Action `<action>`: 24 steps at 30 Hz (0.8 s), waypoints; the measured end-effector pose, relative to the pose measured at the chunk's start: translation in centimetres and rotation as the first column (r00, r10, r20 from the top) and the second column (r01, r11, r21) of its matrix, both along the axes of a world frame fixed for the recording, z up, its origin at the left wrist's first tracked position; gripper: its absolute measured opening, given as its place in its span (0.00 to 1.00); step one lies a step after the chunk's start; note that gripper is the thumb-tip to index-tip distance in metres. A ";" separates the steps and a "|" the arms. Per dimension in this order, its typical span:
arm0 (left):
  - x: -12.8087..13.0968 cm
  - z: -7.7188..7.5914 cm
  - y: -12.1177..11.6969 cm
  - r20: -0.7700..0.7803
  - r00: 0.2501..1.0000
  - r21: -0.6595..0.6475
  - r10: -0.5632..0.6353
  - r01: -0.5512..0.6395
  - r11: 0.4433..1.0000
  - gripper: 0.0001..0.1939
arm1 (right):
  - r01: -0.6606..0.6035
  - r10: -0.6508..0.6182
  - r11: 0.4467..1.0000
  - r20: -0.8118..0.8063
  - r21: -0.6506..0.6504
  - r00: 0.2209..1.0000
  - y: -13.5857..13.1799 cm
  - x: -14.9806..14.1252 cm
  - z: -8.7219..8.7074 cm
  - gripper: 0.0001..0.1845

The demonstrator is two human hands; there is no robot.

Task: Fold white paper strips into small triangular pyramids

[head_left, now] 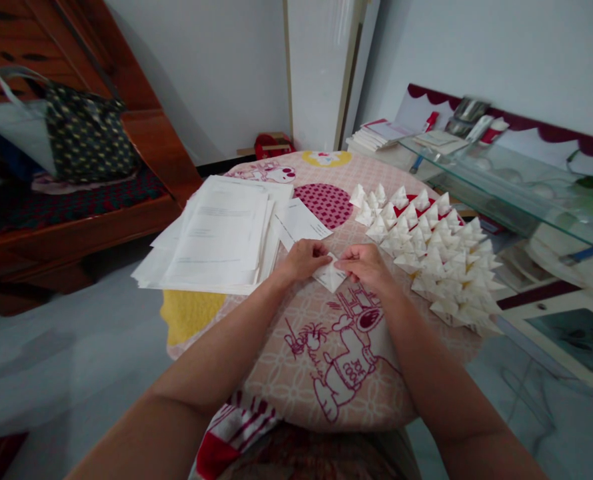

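A small folded paper square (330,275) lies near the middle of the cloth-covered table (271,373), one corner toward me. My left hand (306,259) grips its left side with bent fingers. On its right edge, my right hand (364,265) pinches the paper between thumb and fingers. Just beyond them rests a loose square sheet with some print (301,223). Left of my hands is a stack of white printed sheets (221,233). Rows of pointed folded paper pieces (431,250) stand on the table to the right.
A glass-topped cabinet (516,187) with papers, a cup and metal tins flanks the table on the right. On the left, a wooden bench (151,153) holds a dark patterned bag (86,133). A white column (319,73) rises behind the table.
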State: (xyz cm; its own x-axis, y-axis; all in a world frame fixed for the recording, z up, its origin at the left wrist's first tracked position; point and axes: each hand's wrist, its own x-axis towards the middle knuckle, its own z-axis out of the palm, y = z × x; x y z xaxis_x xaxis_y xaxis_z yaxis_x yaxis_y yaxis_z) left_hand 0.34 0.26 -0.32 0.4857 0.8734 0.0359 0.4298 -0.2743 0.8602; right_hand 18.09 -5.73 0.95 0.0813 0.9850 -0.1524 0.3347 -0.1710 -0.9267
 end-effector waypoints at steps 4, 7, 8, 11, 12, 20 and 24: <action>-0.6 0.0 0.3 0.263 0.962 -0.173 0.078 -0.033 0.984 0.08 | 0.299 -0.267 0.948 -0.237 0.110 0.934 0.6 0.8 0.0 0.16; -0.7 0.3 0.2 0.482 0.875 -0.235 0.042 0.083 0.968 0.12 | 0.381 -0.333 0.921 -0.350 0.076 0.875 0.7 1.0 0.1 0.19; -0.6 0.4 0.0 0.532 0.846 -0.227 0.017 0.123 0.966 0.15 | 0.347 -0.310 0.937 -0.370 0.037 0.876 0.6 0.9 0.2 0.19; -0.5 0.9 -0.4 0.618 0.785 -0.180 -0.043 0.195 0.964 0.19 | 0.109 -0.156 0.985 -0.423 -0.132 0.893 0.2 0.6 0.3 0.19; -0.5 1.0 -0.5 0.636 0.770 -0.167 -0.053 0.205 0.964 0.20 | 0.018 -0.099 0.983 -0.451 -0.182 0.887 0.1 0.4 0.3 0.19; -0.9 1.1 -0.2 0.662 0.730 -0.032 -0.167 0.250 0.968 0.14 | -0.229 0.090 0.968 -0.709 -0.103 0.700 0.1 0.4 -0.1 0.13; -1.0 1.2 -0.1 0.613 0.777 -0.098 -0.142 0.252 0.963 0.15 | -0.097 0.037 0.994 -0.643 -0.058 0.765 0.2 0.6 -0.1 0.13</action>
